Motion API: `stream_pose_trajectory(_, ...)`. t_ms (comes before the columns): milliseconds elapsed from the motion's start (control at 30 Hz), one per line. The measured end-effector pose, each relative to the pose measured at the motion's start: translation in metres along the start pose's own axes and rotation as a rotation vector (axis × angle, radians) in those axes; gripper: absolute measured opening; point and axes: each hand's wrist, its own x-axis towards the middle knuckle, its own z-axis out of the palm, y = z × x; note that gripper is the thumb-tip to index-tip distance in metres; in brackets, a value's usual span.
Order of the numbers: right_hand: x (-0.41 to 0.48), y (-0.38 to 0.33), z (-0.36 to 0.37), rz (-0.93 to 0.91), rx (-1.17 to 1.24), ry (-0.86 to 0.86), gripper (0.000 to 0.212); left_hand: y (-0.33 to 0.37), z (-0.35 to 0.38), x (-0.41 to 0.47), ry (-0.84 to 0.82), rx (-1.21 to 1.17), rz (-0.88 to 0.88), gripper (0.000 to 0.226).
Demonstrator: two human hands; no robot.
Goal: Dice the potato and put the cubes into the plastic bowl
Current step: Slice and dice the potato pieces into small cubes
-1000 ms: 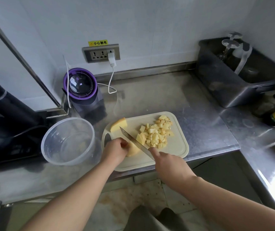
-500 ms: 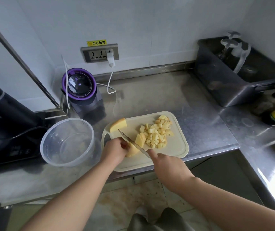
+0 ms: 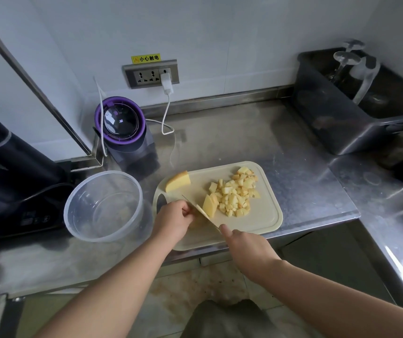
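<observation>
**Dicing Station: Knife at the Potato**

The left hand (image 3: 174, 219) fingers curl over the potato piece (image 3: 196, 222) at the lower left of the cutting board (image 3: 266, 215). The right hand (image 3: 246, 247) fingers wrap the handle of the knife (image 3: 200, 212), whose blade lies against a cut slice (image 3: 209, 206). Cubes (image 3: 237, 193) are piled mid-board. The plastic bowl (image 3: 105, 173) stands just left of the board on the counter (image 3: 244, 142).

Steel counter (image 3: 232, 142): board (image 3: 265, 215) at front edge, bowl (image 3: 102, 173) just left, purple appliance (image 3: 122, 128) behind, bin (image 3: 337, 123) far right.

A purple-lidded appliance (image 3: 120, 123) stands below a wall socket (image 3: 151, 74), and a dark bin (image 3: 329, 123) holds glassware (image 3: 347, 59).
</observation>
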Motion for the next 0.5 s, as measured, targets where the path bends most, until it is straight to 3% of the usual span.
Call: stream_pose_trajectory(500,-0.006,0.013,-0.001,0.034,0.001,0.139,0.058,-0.004,-0.007,0.002,-0.108,-0.012,-0.039,0.014)
